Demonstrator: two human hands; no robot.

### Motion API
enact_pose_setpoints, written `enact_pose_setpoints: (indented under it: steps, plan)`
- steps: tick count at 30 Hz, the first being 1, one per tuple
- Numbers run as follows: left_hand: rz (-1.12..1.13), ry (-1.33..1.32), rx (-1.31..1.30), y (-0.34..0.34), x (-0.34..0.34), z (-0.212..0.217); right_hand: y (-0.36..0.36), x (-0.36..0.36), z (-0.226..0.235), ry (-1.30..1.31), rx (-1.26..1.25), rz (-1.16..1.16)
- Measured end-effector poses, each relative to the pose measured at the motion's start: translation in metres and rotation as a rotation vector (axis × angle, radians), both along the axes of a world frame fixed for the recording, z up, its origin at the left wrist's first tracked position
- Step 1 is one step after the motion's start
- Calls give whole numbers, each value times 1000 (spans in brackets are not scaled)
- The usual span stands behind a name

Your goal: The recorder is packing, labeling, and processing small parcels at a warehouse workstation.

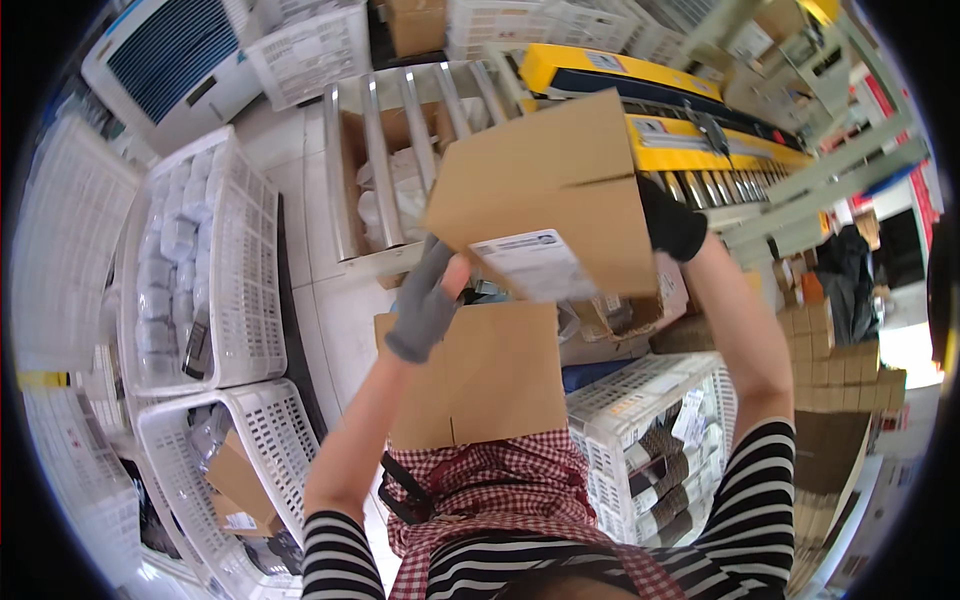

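Both my hands hold a brown cardboard box (545, 185) up in front of me, tilted, with a white label (533, 265) on its near side. At its lower left corner is my left hand (432, 300), in a grey glove with a bare thumb tip, closed on the box. My right hand (673, 222), in a black glove, grips the box's right side, and its fingers are partly hidden behind it. Below, close to my checked apron, a second brown cardboard piece (478, 375) shows a slit at its near edge; whether it is a box or a flap I cannot tell.
White plastic crates with wrapped goods (205, 265) and cartons (245, 485) stand on the left. A roller conveyor (375, 160) and a yellow machine (690, 145) lie ahead. To the right are a white crate of dark rolls (655, 440) and stacked cardboard (825, 350).
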State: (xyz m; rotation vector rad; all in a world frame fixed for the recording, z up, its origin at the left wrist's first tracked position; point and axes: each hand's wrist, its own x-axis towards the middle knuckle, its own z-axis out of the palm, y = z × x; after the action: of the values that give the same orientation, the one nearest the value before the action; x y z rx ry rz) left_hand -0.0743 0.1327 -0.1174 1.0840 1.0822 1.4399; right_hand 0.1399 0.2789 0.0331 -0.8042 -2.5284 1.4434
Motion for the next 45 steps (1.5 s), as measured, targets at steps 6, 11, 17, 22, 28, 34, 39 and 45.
enact_pose_setpoints:
  steps: [6, 11, 17, 22, 28, 34, 39, 45]
  plan:
    - [121, 1105, 67, 56, -64, -6, 40, -87, -1, -442, 752, 279]
    - [149, 1045, 201, 74, -91, -14, 71, -111, -28, -640, 550, 293]
    - [-133, 827, -5, 102, -71, 3, 72, -110, -25, -564, 179, 112]
    - [-4, 817, 181, 105, -66, -11, 73, -89, -33, -57, 481, 225]
    - [47, 803, 147, 103, -62, -7, 11, -80, -18, 40, 1071, 63]
    - [40, 850, 123, 107, -56, -7, -1, -74, -19, 89, 986, 33]
    - [52, 823, 179, 109, -58, -14, 15, -70, -37, 67, 1084, -42]
    - [88, 800, 218, 111, -51, -11, 21, -65, -40, 36, 1200, -1]
